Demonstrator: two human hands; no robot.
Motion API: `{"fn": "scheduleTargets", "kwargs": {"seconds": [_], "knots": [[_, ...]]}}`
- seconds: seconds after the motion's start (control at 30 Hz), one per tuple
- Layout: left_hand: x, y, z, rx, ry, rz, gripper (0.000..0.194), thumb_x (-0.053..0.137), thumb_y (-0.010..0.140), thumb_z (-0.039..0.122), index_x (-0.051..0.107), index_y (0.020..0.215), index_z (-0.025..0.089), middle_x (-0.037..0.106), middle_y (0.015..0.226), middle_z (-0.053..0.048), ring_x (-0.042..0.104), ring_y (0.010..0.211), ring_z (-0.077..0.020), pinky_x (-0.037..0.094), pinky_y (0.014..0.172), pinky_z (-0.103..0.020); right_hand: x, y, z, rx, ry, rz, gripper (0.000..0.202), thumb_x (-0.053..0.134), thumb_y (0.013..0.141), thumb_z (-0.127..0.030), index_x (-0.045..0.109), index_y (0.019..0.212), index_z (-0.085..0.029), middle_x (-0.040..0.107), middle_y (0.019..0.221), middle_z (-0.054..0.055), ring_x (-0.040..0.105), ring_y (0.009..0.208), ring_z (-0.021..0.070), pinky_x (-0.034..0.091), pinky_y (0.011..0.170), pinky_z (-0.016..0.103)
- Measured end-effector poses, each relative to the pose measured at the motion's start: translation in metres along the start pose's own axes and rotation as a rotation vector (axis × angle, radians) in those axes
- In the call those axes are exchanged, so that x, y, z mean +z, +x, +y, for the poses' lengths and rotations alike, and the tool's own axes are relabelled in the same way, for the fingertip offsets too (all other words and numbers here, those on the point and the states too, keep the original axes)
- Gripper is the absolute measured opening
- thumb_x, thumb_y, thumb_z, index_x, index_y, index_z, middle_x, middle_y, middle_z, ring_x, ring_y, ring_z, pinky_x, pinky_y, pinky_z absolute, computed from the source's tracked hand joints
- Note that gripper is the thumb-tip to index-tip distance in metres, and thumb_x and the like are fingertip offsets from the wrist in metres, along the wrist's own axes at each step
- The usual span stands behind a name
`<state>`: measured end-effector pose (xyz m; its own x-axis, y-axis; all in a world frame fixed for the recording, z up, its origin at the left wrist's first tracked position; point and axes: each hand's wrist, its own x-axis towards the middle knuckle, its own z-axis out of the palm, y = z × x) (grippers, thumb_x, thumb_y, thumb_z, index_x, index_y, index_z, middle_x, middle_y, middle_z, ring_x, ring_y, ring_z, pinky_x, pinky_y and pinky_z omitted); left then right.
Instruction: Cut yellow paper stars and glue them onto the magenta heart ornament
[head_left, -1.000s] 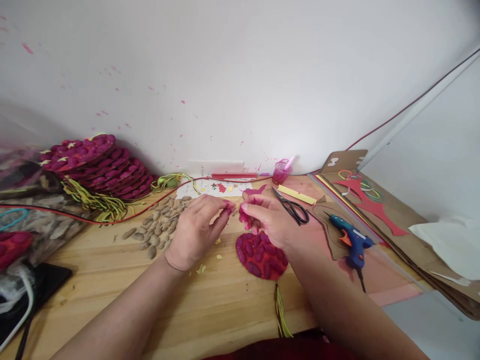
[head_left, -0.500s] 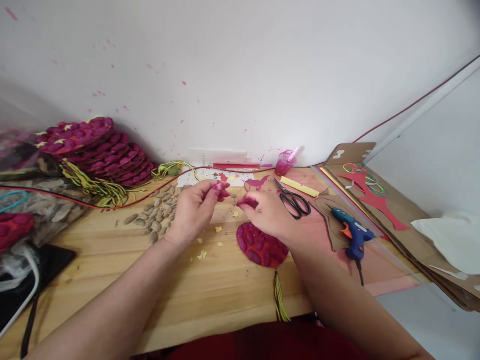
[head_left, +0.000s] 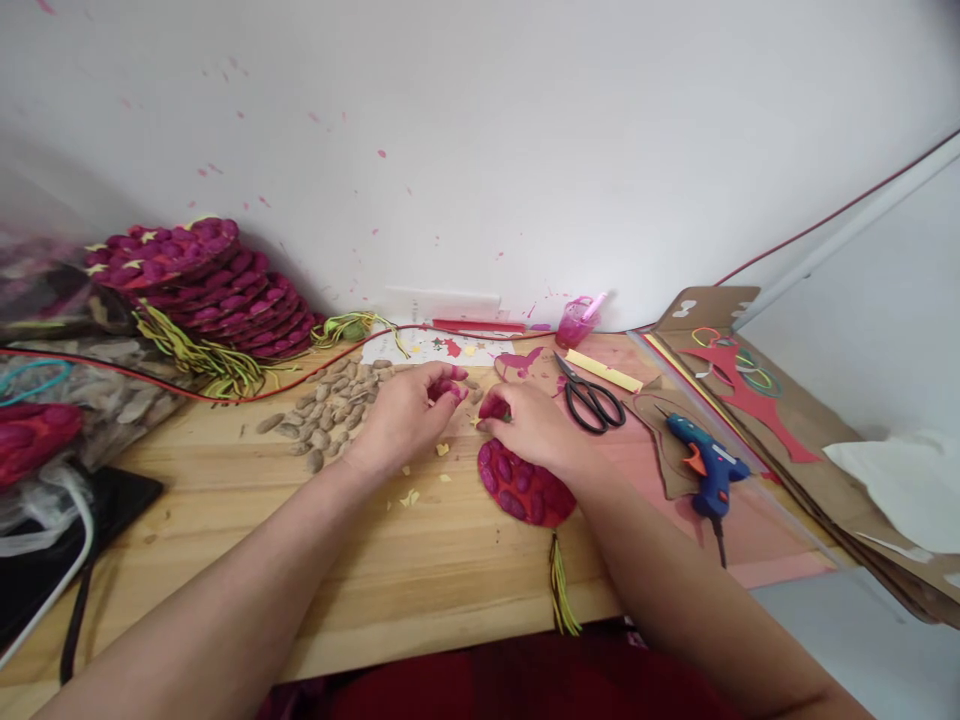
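My right hand [head_left: 532,425] is closed in a pinch, its fingertips at a small yellow star [head_left: 475,422]; part of the grip is hidden. Facing it, my left hand [head_left: 409,415] hovers above the table with loosely curled, pink-stained fingers, thumb and index slightly apart, and I see nothing between them. Just below my right hand lies a round red disc [head_left: 525,490] covered in magenta-painted lumps, with a yellow and dark tassel [head_left: 562,590] hanging toward me. Yellow scraps [head_left: 409,497] are scattered between my forearms.
Unpainted peanuts [head_left: 322,410] lie left of my left hand. A stack of similar discs [head_left: 217,290] stands at the back left. To the right are black-handled scissors [head_left: 592,400], a blue glue gun [head_left: 709,465] and a pink-stained cup [head_left: 576,322]. A red cable [head_left: 330,365] crosses the table.
My right hand has come down slightly to the yellow star on the table. My left hand's pinch has loosened. The view has shifted a little.
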<state>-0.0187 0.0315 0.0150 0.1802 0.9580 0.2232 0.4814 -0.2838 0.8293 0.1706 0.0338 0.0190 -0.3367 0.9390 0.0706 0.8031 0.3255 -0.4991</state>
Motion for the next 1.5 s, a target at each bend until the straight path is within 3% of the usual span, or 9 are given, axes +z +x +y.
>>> {"fn": "scheduleTargets", "kwargs": {"seconds": [0.1, 0.2, 0.4, 0.7, 0.87, 1.07, 1.5], "knots": [[-0.002, 0.001, 0.002, -0.019, 0.106, -0.078, 0.027, 0.055, 0.086, 0.039, 0.073, 0.089, 0.019, 0.074, 0.078, -0.003, 0.065, 0.071, -0.0185, 0.046, 0.067, -0.029, -0.001, 0.000, -0.001, 0.012, -0.002, 0.004, 0.010, 0.075, 0.076, -0.019, 0.070, 0.084, -0.019, 0.072, 0.085, 0.005, 0.064, 0.082, 0.0198, 0.044, 0.074, 0.031], [-0.003, 0.002, 0.001, -0.084, 0.168, -0.197, 0.037, 0.047, 0.089, 0.041, 0.071, 0.072, 0.019, 0.071, 0.069, -0.003, 0.063, 0.065, -0.0187, 0.045, 0.063, -0.029, -0.002, 0.000, -0.002, 0.026, 0.037, 0.012, 0.010, 0.075, 0.075, -0.018, 0.069, 0.084, -0.019, 0.072, 0.083, 0.004, 0.065, 0.079, 0.0183, 0.044, 0.071, 0.029], [0.001, 0.004, -0.004, -0.183, 0.021, -0.364, 0.027, 0.053, 0.083, 0.036, 0.073, 0.080, 0.019, 0.071, 0.069, -0.001, 0.061, 0.057, -0.0155, 0.046, 0.057, -0.026, -0.005, -0.002, -0.003, 0.020, 0.143, 0.049, 0.007, 0.072, 0.077, -0.018, 0.068, 0.083, -0.018, 0.073, 0.081, 0.003, 0.066, 0.076, 0.0164, 0.045, 0.069, 0.028], [-0.002, 0.000, 0.006, -0.231, -0.323, -0.260, 0.020, 0.063, 0.078, 0.037, 0.069, 0.075, 0.019, 0.069, 0.068, -0.003, 0.061, 0.060, -0.0152, 0.045, 0.053, -0.025, -0.015, -0.008, -0.013, -0.023, 0.276, 0.131, 0.013, 0.067, 0.082, -0.024, 0.069, 0.093, -0.018, 0.074, 0.089, 0.003, 0.064, 0.075, 0.0153, 0.045, 0.069, 0.028], [-0.007, -0.001, 0.014, -0.195, -0.425, -0.239, 0.021, 0.066, 0.080, 0.039, 0.068, 0.078, 0.018, 0.069, 0.069, -0.002, 0.061, 0.062, -0.0137, 0.042, 0.053, -0.022, -0.026, -0.008, -0.007, 0.002, 0.314, 0.186, 0.029, 0.051, 0.094, -0.034, 0.071, 0.081, -0.017, 0.072, 0.077, 0.003, 0.063, 0.072, 0.0162, 0.043, 0.064, 0.028], [-0.006, -0.002, 0.013, -0.191, -0.478, -0.269, 0.019, 0.067, 0.081, 0.037, 0.068, 0.081, 0.018, 0.068, 0.069, 0.000, 0.059, 0.061, -0.0117, 0.041, 0.054, -0.022, -0.028, -0.010, -0.010, 0.081, 0.521, 0.120, 0.018, 0.062, 0.085, -0.031, 0.074, 0.090, -0.018, 0.074, 0.090, 0.004, 0.065, 0.079, 0.0169, 0.047, 0.066, 0.026], [-0.006, -0.002, 0.012, -0.141, -0.433, -0.265, 0.019, 0.064, 0.084, 0.037, 0.068, 0.083, 0.019, 0.070, 0.071, -0.001, 0.061, 0.064, -0.0134, 0.043, 0.056, -0.023, -0.028, -0.012, -0.014, 0.102, 0.550, 0.121, 0.014, 0.065, 0.078, -0.027, 0.071, 0.085, -0.017, 0.072, 0.082, 0.003, 0.062, 0.074, 0.0157, 0.048, 0.066, 0.027]]}}
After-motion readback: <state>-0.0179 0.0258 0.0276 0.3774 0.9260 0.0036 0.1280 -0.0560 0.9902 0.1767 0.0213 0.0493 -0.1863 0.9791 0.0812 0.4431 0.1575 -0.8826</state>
